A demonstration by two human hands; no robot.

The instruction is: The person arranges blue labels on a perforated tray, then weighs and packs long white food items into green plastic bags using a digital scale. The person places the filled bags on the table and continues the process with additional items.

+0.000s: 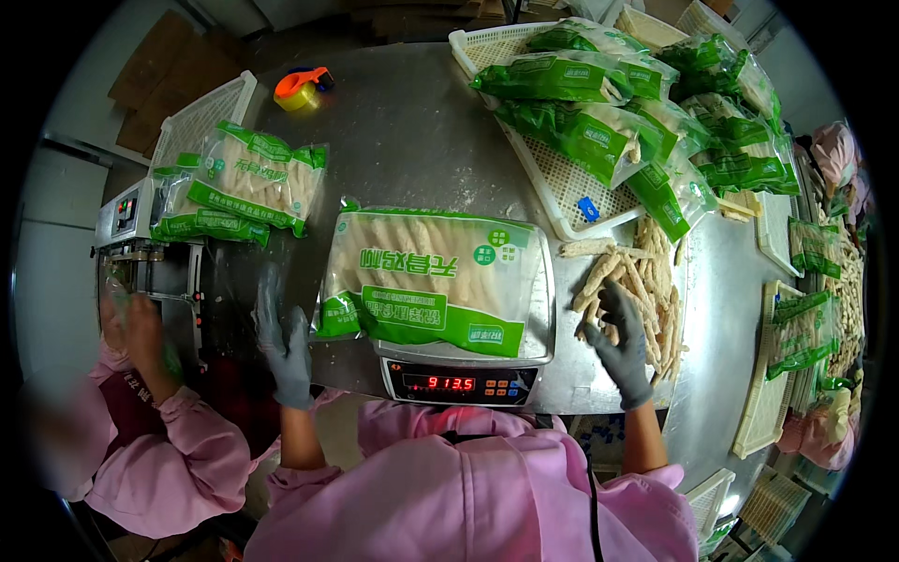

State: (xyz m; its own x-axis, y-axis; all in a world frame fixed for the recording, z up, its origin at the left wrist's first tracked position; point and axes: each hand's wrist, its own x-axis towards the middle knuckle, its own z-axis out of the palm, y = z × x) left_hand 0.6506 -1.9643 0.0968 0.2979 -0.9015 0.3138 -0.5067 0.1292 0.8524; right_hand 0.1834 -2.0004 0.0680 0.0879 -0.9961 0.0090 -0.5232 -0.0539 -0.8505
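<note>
A green and clear plastic bag of pale breaded strips (428,277) lies flat on a digital weighing scale (460,384), whose red display is lit. To the left of the bag is my left hand (284,344) in a grey glove, fingers apart, holding nothing. My right hand (621,348), in a dark grey glove, is at the near left side of a pile of loose breaded strips (650,281). Its fingers are spread and partly curled over the strips; no strip shows clearly in its grip.
Filled bags (260,172) lie beside a sealing machine (126,211), where a co-worker in pink works. More bags (597,137) fill a white perforated tray (541,175). A tape dispenser (298,88) stands at the back. Other trays (765,379) and people are at the right.
</note>
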